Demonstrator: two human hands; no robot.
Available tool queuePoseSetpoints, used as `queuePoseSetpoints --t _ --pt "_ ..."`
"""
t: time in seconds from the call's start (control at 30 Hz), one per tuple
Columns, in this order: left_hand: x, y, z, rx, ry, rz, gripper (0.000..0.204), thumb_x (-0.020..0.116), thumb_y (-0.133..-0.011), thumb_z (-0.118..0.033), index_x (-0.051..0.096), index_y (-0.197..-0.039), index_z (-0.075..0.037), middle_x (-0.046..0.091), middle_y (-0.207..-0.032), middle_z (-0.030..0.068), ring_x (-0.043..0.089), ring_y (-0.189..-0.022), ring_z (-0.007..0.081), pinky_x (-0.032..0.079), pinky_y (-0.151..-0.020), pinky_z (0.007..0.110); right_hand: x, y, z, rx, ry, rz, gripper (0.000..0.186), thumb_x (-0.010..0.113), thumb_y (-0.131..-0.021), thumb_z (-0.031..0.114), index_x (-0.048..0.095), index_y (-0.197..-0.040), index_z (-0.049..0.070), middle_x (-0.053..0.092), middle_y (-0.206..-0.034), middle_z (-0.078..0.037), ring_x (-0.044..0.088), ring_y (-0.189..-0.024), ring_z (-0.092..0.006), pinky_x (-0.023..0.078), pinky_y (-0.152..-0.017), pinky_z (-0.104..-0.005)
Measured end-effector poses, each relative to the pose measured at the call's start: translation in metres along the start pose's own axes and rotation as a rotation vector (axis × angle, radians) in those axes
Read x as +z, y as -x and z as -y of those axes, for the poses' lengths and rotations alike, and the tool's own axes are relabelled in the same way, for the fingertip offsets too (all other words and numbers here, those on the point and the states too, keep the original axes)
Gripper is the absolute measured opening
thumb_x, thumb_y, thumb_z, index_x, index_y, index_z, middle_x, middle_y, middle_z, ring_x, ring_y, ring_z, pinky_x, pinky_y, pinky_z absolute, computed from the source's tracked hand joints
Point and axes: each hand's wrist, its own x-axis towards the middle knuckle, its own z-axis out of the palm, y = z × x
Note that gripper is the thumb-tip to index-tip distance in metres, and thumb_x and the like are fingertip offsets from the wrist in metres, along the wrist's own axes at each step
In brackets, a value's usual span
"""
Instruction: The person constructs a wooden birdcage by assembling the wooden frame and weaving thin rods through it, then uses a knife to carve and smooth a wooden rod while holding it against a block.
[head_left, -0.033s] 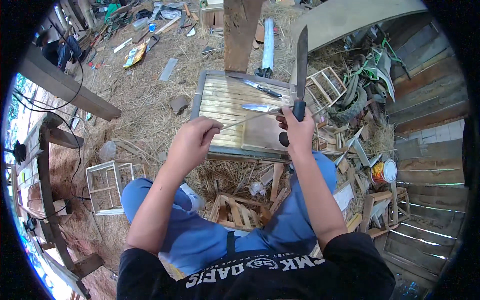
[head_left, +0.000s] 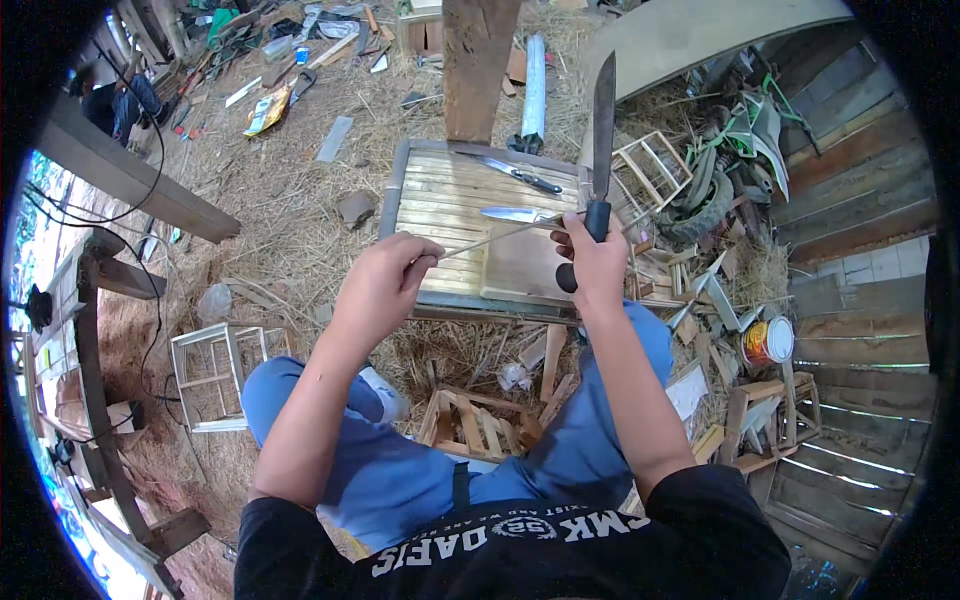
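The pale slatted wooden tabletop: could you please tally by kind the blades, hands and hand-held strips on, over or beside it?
Silver metal blades: 2
Long dark metal blade: 1
Thin pale strip: 1
Bare hands: 2
Total: 6

I watch through a head-worn fisheye; it looks down over the shirt (head_left: 480, 575) to the worktop (head_left: 430, 205); left hand (head_left: 388, 275) and right hand (head_left: 602, 258) sit near, mid-view; the wall (head_left: 850, 430) bends along the right rim; the floor (head_left: 280, 190) stretches farther off.
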Motion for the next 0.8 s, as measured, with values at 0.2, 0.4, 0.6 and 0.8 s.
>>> queuePoseSetpoints --t 0.2,0.4,0.6,0.8 --pt "0.008 -0.018 -0.013 -0.028 -0.014 0.014 0.013 0.066 -0.095 -0.005 0.072 -0.106 -0.001 0.072 -0.099 0.0172 0.07 -0.092 0.0351 0.055 -0.081 0.041 -0.006 -0.009 -0.002 0.014 -0.042 -0.077 0.018 0.076 -0.094 0.011 0.063 -0.099 0.0 0.071 -0.087 -0.008 0.074 -0.075 -0.0195 0.058 -0.062 -0.0299" --pt "0.016 -0.037 -0.02 0.083 -0.142 -0.065 0.016 0.069 -0.092 -0.005 0.071 -0.108 -0.002 0.072 -0.105 0.0159 0.069 -0.097 0.0358 0.054 -0.085 0.042 -0.015 -0.02 -0.004 0.063 -0.385 -0.11 0.025 0.073 -0.094 0.004 0.05 -0.102 0.001 0.067 -0.098 -0.014 0.075 -0.084 -0.028 0.065 -0.073 -0.0382" --pt "0.03 -0.041 -0.061 0.413 -0.118 -0.235 0.018 0.074 -0.089 -0.006 0.071 -0.106 -0.002 0.071 -0.104 0.0131 0.067 -0.098 0.034 0.053 -0.085 0.04 -0.032 -0.041 -0.002 0.001 -0.477 -0.183 0.023 0.072 -0.094 0.002 0.05 -0.104 0.0 0.065 -0.097 -0.013 0.074 -0.083 -0.0284 0.065 -0.072 -0.0399" --pt "0.057 -0.035 -0.033 -0.156 0.417 -0.081 0.02 0.066 -0.102 -0.02 0.072 -0.107 -0.001 0.074 -0.095 0.0102 0.07 -0.086 0.0173 0.055 -0.077 0.031 -0.035 -0.048 0.004 -0.026 -0.517 -0.2 0.021 0.071 -0.095 0.001 0.051 -0.102 0.001 0.064 -0.096 -0.013 0.074 -0.083 -0.0279 0.066 -0.073 -0.0399"
